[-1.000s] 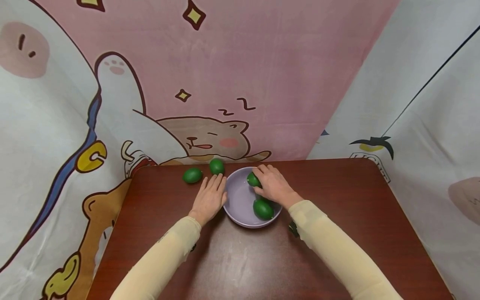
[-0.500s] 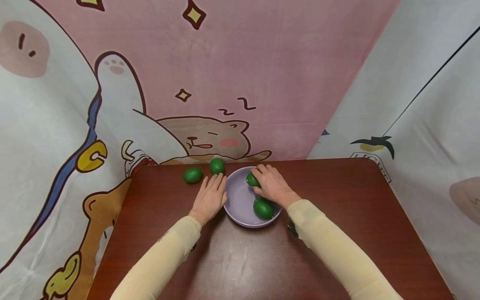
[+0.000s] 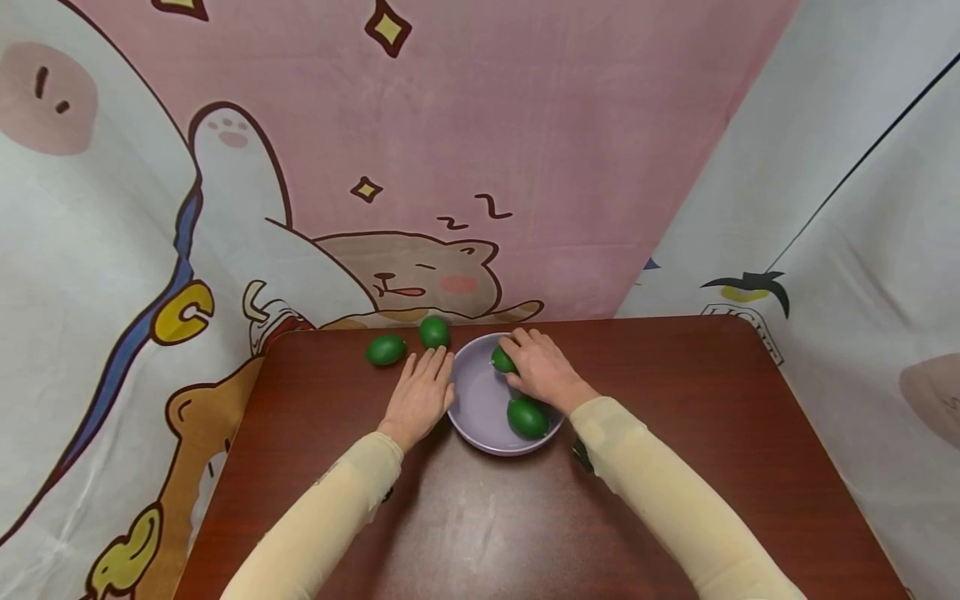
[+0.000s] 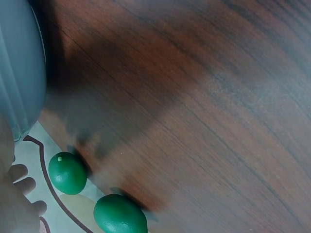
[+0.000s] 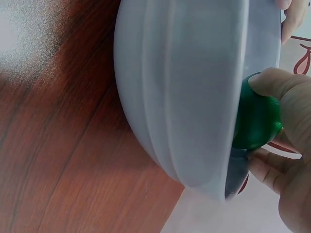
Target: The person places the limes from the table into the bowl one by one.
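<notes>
A round lilac bowl [image 3: 480, 408] stands on the table, left of my right hand [image 3: 546, 367]. That hand reaches over the bowl's far right side and grips a green lime [image 3: 503, 359]. In the right wrist view, thumb and fingers lie on either side of the lime [image 5: 257, 116], which sits at bowl-rim height. A second lime [image 3: 527, 418] lies at the near right inside the bowl. My left hand [image 3: 418, 398] is at the bowl's left rim, its fingers straight and pointing away from me.
Two more limes lie on the table beyond my left hand: one lime [image 3: 386, 351] farther left, the other lime [image 3: 434, 332] by the back edge. The brown wooden table [image 3: 480, 517] ends at a cartoon-printed cloth [image 3: 570, 167] behind.
My right hand has shifted slightly left with the lime in its grip. The left hand, the bowl and the other limes look the same.
</notes>
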Demonstrator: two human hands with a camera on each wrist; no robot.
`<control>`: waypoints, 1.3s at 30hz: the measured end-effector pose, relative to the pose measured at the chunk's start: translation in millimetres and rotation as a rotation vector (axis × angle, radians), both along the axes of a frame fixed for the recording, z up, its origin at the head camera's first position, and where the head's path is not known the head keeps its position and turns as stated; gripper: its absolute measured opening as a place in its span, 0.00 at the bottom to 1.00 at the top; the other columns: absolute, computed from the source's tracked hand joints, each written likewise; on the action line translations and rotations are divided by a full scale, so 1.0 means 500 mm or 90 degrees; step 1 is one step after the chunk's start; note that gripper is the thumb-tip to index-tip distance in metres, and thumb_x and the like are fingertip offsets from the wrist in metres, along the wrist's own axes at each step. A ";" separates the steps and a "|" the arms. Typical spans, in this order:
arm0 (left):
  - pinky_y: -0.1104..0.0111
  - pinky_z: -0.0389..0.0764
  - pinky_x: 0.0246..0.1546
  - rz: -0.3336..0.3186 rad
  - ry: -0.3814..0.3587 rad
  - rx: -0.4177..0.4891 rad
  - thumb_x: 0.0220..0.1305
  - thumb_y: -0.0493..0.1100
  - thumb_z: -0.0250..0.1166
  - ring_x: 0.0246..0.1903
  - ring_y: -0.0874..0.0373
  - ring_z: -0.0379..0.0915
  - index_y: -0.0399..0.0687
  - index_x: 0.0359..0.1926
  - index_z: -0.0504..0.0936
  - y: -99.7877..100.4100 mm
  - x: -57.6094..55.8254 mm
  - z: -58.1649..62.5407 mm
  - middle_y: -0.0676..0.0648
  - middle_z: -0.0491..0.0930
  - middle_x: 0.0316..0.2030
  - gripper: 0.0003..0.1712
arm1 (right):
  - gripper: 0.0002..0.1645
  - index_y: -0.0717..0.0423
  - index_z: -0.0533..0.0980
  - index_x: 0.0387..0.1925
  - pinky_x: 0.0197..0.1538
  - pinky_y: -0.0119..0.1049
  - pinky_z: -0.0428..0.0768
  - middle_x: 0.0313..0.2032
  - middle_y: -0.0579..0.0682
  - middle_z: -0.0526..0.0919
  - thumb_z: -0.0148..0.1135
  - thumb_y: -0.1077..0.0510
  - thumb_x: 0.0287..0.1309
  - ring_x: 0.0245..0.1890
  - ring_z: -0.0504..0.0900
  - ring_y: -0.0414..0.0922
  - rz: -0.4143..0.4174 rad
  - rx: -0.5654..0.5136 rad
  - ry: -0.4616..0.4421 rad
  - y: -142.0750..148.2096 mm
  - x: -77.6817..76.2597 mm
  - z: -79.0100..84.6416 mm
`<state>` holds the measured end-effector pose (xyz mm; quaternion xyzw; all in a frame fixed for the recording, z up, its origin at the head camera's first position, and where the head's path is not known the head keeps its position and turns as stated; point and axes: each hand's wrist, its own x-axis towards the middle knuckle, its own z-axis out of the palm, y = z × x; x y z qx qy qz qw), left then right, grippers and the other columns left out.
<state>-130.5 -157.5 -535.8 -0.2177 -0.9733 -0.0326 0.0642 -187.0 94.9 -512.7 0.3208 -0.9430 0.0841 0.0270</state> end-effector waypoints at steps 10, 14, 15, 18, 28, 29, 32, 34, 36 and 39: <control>0.46 0.57 0.76 0.000 0.006 0.003 0.78 0.49 0.55 0.73 0.41 0.63 0.38 0.74 0.68 0.000 0.000 -0.001 0.37 0.67 0.73 0.31 | 0.33 0.59 0.76 0.62 0.54 0.54 0.79 0.53 0.59 0.77 0.75 0.50 0.59 0.47 0.77 0.59 0.008 0.024 0.001 -0.012 -0.001 -0.001; 0.46 0.57 0.76 0.002 0.005 0.000 0.78 0.49 0.55 0.73 0.41 0.63 0.38 0.74 0.68 0.000 0.000 -0.002 0.37 0.68 0.73 0.31 | 0.33 0.58 0.75 0.62 0.56 0.53 0.78 0.54 0.58 0.78 0.74 0.50 0.59 0.48 0.77 0.58 0.007 0.040 -0.014 -0.018 -0.002 0.003; 0.46 0.57 0.76 0.002 0.005 0.000 0.78 0.49 0.55 0.73 0.41 0.63 0.38 0.74 0.68 0.000 0.000 -0.002 0.37 0.68 0.73 0.31 | 0.33 0.58 0.75 0.62 0.56 0.53 0.78 0.54 0.58 0.78 0.74 0.50 0.59 0.49 0.77 0.58 0.007 0.043 -0.016 -0.019 -0.002 0.004; 0.46 0.57 0.76 0.002 0.006 0.001 0.77 0.49 0.55 0.73 0.41 0.63 0.38 0.74 0.69 0.000 0.000 -0.002 0.37 0.68 0.73 0.31 | 0.33 0.58 0.75 0.62 0.57 0.53 0.78 0.56 0.58 0.78 0.74 0.51 0.60 0.50 0.78 0.58 0.006 0.053 -0.024 -0.022 -0.001 0.007; 0.46 0.57 0.76 0.000 0.009 0.004 0.78 0.49 0.55 0.73 0.41 0.63 0.38 0.74 0.68 0.001 0.000 0.001 0.37 0.68 0.73 0.31 | 0.32 0.58 0.75 0.63 0.61 0.55 0.77 0.60 0.58 0.79 0.74 0.51 0.61 0.56 0.77 0.59 0.004 0.085 -0.044 -0.029 -0.005 0.007; 0.46 0.57 0.76 -0.001 0.010 0.005 0.78 0.49 0.55 0.73 0.41 0.63 0.38 0.74 0.69 0.001 0.000 0.001 0.37 0.68 0.73 0.31 | 0.32 0.58 0.75 0.62 0.61 0.54 0.77 0.60 0.58 0.79 0.74 0.51 0.61 0.56 0.77 0.59 0.004 0.088 -0.045 -0.029 -0.005 0.006; 0.46 0.57 0.76 0.000 0.011 0.003 0.78 0.49 0.56 0.73 0.41 0.63 0.38 0.74 0.69 0.000 0.000 0.000 0.37 0.68 0.73 0.31 | 0.31 0.58 0.75 0.62 0.60 0.54 0.78 0.59 0.58 0.79 0.74 0.51 0.60 0.55 0.78 0.59 0.004 0.093 -0.047 -0.031 -0.006 0.003; 0.46 0.58 0.75 0.000 0.013 0.001 0.77 0.49 0.56 0.73 0.41 0.63 0.38 0.74 0.69 0.000 0.000 -0.001 0.37 0.68 0.73 0.31 | 0.31 0.58 0.76 0.61 0.59 0.53 0.78 0.58 0.58 0.80 0.75 0.51 0.60 0.55 0.78 0.59 0.005 0.093 -0.046 -0.031 -0.006 0.003; 0.46 0.58 0.75 0.000 0.017 0.001 0.77 0.49 0.56 0.73 0.41 0.64 0.38 0.74 0.69 0.000 0.000 -0.001 0.37 0.69 0.72 0.31 | 0.31 0.58 0.76 0.61 0.59 0.53 0.79 0.58 0.58 0.80 0.75 0.51 0.60 0.54 0.78 0.59 0.007 0.095 -0.046 -0.032 -0.007 0.002; 0.46 0.59 0.75 -0.001 0.021 0.001 0.77 0.49 0.56 0.72 0.41 0.64 0.38 0.74 0.69 0.001 0.001 -0.001 0.37 0.69 0.72 0.31 | 0.31 0.58 0.76 0.61 0.58 0.53 0.79 0.57 0.57 0.80 0.75 0.51 0.60 0.54 0.78 0.59 0.013 0.102 -0.044 -0.033 -0.007 0.000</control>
